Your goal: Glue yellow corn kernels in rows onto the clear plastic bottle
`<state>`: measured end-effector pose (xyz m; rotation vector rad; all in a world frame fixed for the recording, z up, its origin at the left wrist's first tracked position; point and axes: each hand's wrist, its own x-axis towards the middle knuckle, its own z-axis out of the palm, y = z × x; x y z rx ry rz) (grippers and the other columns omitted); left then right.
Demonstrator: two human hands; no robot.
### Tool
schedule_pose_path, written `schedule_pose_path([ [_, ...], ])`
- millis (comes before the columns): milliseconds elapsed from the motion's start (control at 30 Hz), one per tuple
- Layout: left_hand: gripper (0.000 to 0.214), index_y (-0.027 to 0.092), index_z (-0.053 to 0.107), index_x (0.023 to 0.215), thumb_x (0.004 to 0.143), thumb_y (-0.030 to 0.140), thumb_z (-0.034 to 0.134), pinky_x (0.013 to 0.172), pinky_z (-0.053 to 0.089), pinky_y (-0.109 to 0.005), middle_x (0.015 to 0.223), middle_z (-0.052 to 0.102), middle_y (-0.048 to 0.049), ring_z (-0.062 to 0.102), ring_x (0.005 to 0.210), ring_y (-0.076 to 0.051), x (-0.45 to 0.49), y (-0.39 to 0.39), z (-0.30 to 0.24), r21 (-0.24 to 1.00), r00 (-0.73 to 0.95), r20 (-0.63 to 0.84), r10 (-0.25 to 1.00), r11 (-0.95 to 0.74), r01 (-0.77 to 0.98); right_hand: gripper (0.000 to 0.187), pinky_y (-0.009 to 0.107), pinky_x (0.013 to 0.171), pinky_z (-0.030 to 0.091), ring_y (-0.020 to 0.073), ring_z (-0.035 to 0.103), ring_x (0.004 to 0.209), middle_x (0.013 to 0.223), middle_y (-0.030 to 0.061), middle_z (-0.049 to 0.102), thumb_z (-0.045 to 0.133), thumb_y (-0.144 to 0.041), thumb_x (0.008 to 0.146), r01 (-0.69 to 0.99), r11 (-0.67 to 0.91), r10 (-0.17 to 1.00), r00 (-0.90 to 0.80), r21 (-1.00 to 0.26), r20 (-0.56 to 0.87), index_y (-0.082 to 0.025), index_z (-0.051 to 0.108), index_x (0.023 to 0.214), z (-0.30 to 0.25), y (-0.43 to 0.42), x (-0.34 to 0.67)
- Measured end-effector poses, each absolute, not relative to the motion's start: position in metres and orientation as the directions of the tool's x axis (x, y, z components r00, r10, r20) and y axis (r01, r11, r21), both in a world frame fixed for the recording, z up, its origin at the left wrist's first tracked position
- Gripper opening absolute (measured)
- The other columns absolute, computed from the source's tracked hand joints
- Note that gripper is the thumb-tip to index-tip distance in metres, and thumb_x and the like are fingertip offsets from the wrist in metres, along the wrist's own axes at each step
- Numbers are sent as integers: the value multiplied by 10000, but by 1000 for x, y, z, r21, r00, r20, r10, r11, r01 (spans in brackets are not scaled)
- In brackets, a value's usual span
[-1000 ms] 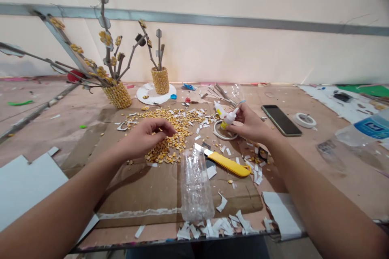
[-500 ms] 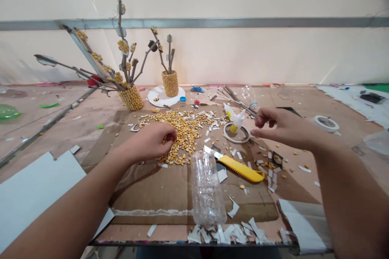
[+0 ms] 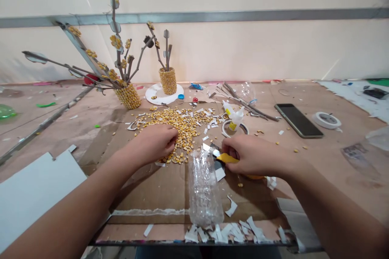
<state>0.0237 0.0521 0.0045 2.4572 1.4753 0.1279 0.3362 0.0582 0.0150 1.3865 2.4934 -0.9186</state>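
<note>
At the left edge of the corn kernels, my left hand rests with curled fingers; what they hold, if anything, is hidden. My right hand is closed around the yellow handle of a utility knife, which lies on the cardboard. Its blade points to the upper left, just above a clear ribbed plastic bottle piece lying lengthwise. White glue bottles stand by a roll of tape behind my right hand.
Two corn-covered pots with branches, one tilted and one on a white disc, stand at the back. A phone and a tape roll lie right. Paper scraps line the front edge; white board lies left.
My right hand has moved left and down from beside the tape roll onto the utility knife, uncovering the phone. My left hand has stayed by the kernels. The view has shifted slightly.
</note>
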Motion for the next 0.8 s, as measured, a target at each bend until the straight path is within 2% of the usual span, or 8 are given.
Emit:
schedule_pose_path([
  [100,81,192,619,766,840,188,585,616,355,-300,723,643,-27,521,640,-162,23,52,5,369,436,-33,900,-394,842,95,328,620,381,204,602,726,852,35,701,686,-248,804,825,386,750,-541,-413,-381,-236,637,885,23,60,339],
  [200,123,195,604,835,904,283,554,587,419,-258,716,627,-2,543,620,-137,21,52,9,520,373,11,928,-324,791,66,331,649,377,191,554,714,811,23,653,627,-244,844,795,414,782,-560,-443,-274,-232,562,848,28,64,346],
  [300,199,182,625,869,873,375,673,601,459,-241,764,649,-3,584,659,-125,18,52,15,794,237,72,969,-200,574,34,333,677,394,200,550,739,810,18,631,575,-239,868,708,483,786,-610,-516,-102,-235,572,901,26,67,353],
  [367,235,165,677,881,799,358,784,612,457,-237,766,663,0,590,670,-118,14,54,17,890,169,71,983,-138,434,73,336,677,404,205,548,738,816,20,626,565,-238,864,663,534,774,-633,-524,-14,-238,586,934,22,69,354],
  [500,219,139,768,839,735,302,870,602,446,-231,726,700,-10,595,659,-107,2,62,16,908,125,-8,992,-45,417,87,329,656,423,198,549,703,802,22,632,580,-215,845,639,569,756,-655,-518,22,-234,602,928,15,70,352],
  [600,255,138,777,827,709,313,919,640,522,-243,740,745,-28,657,677,-119,-2,64,13,935,105,-58,993,17,353,84,335,670,442,211,586,731,847,46,673,563,-205,857,631,576,756,-653,-519,45,-227,604,928,12,70,348],
  [667,302,143,778,847,694,334,954,677,584,-263,769,776,-40,710,699,-137,3,61,11,967,109,-91,990,62,245,127,348,690,453,228,620,763,883,65,702,518,-196,880,625,588,760,-644,-513,88,-222,605,969,9,68,345],
  [800,349,151,782,864,668,332,1008,671,629,-250,840,820,-53,761,713,-141,27,46,9,982,152,-174,973,184,-54,291,376,752,493,254,694,838,970,91,762,463,-175,931,547,650,733,-634,-528,246,-192,612,1181,3,58,336],
])
